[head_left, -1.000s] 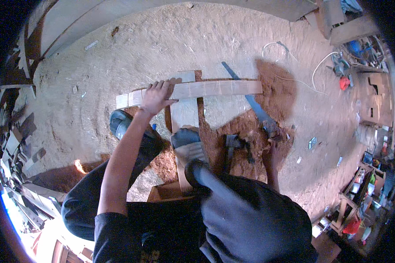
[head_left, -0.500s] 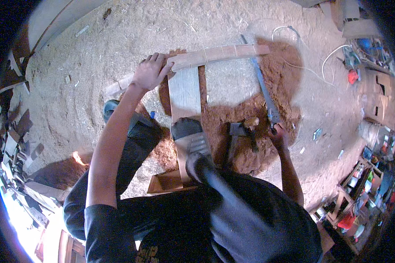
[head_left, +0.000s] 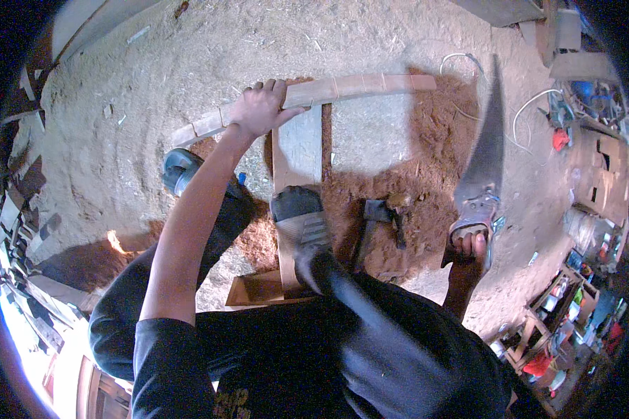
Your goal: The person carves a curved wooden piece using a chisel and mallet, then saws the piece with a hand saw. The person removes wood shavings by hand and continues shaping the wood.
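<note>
My right hand (head_left: 470,246) is closed round the handle of a handsaw (head_left: 487,153), raised at the right with its broad blade pointing away from me, apart from the wood. A long wooden strip (head_left: 360,86) with several lines across it lies crosswise over a wooden board (head_left: 297,143). My left hand (head_left: 258,109) grips the strip left of its middle, fingers over the far edge and thumb along the near side. My shoe (head_left: 299,213) rests on the board.
Right of the board, an axe-like tool (head_left: 379,211) lies in reddish sawdust (head_left: 426,241). A pale cable (head_left: 517,119) curls on the ground beyond the saw. A cluttered rack (head_left: 562,293) stands at the right. Wooden pieces (head_left: 31,286) pile up at the left.
The saw has come away from the strip, lifted and moved right with its blade turned flat to view. My left hand has shifted slightly right and stays on the strip.
</note>
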A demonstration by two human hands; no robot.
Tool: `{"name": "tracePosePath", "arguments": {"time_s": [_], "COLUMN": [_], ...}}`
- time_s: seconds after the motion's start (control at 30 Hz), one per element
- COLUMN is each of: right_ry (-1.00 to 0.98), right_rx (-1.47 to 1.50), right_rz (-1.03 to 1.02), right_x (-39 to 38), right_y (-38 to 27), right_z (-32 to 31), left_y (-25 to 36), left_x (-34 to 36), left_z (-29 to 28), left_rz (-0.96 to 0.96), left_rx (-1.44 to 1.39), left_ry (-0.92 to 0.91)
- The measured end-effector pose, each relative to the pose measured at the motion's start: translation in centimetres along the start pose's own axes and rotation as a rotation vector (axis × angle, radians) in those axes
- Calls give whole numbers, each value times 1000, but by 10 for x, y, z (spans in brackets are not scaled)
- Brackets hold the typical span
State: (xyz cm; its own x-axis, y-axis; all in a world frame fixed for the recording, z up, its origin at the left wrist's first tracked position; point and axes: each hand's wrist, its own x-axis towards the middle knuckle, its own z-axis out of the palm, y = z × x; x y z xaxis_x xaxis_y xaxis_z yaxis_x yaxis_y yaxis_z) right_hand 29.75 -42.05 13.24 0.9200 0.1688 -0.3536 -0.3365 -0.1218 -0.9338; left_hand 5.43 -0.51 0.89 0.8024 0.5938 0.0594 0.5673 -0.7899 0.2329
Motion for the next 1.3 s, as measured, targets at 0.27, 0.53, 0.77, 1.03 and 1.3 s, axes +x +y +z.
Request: {"name": "tracePosePath", "arguments": {"time_s": [0.27, 0.53, 0.77, 1.03, 1.3], "right_ry": [-583, -685, -571, -713, -728], "right_rx": [-171, -446, -791, -782, -466], "right_rz": [-167, -204, -851, -731, -233], "right_x": [-32, -56, -37, -44, -69], "right_y": [14, 61, 149, 132, 85], "right_z": [108, 180, 153, 154, 173], "left_y": [-14, -10, -11, 11, 9], "left_x": [1, -12, -17, -18, -11], "left_z": [11, 12, 17, 5, -5], "left_rz": [-1, 0, 23, -89, -257], "left_rx": [20, 35, 83, 32, -94], "left_ry": [-36, -30, -12, -28, -164]}}
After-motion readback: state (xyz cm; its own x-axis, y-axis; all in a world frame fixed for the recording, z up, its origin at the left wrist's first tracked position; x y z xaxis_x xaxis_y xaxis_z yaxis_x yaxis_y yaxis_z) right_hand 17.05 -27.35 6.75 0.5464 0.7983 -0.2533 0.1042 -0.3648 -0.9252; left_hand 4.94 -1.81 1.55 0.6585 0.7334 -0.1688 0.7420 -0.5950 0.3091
